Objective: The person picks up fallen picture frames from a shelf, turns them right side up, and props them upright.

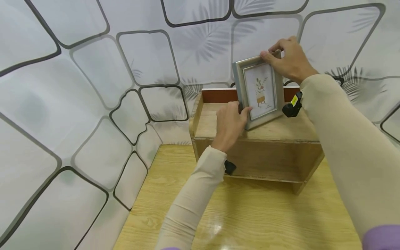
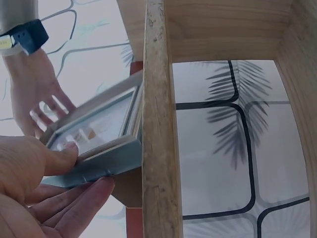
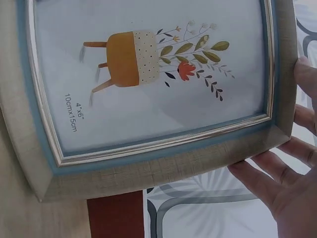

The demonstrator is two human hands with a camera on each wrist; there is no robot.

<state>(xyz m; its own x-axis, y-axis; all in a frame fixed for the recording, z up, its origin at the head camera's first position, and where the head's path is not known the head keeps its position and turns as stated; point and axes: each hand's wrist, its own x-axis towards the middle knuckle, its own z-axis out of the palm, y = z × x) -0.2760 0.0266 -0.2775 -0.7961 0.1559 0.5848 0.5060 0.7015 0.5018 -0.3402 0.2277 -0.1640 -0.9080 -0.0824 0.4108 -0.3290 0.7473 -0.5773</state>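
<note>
A silvery picture frame [image 1: 260, 88] stands tilted on the top board of a small wooden shelf [image 1: 292, 133]. Behind its glass is a print of flowers in an orange pot on legs [image 3: 131, 57]. My left hand [image 1: 229, 121] grips the frame's lower left side, thumb over the front and fingers beneath in the left wrist view. With thumb and fingers, my right hand [image 1: 290, 60] pinches the upper right corner. The frame's lower edge is right at the board, and its back is hidden in the head view.
The shelf has an open compartment [image 1: 262, 158] below and a red-brown strip [image 1: 218, 95] along the back of its top. It stands on a yellow wood-grain surface [image 1: 175, 173], close to patterned walls [image 1: 206, 52] behind and at the left.
</note>
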